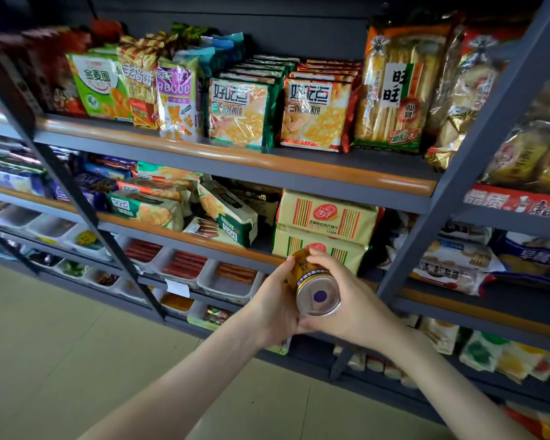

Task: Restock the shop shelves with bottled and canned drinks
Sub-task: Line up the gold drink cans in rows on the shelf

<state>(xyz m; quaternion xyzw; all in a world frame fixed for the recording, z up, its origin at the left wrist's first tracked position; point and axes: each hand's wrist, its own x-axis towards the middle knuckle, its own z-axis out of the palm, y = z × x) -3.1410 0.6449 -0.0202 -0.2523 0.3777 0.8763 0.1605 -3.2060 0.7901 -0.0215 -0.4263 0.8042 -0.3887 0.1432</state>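
A gold drink can (311,282) with a blue band and a silver base lies on its side between both hands, base turned toward me. My left hand (275,308) cups it from the left and below. My right hand (351,301) wraps it from the right, fingers over its top. The can hovers just in front of the edge of the middle shelf (185,238), close to two stacked yellow cracker packs (326,217).
Grey shelves with orange edge strips hold snack bags on the top shelf (235,155) and biscuit packs below. White trays of sausages (185,265) fill a lower row. Dark slanted uprights (86,217) (458,185) divide the bays. Pale tiled floor (61,344) lies left.
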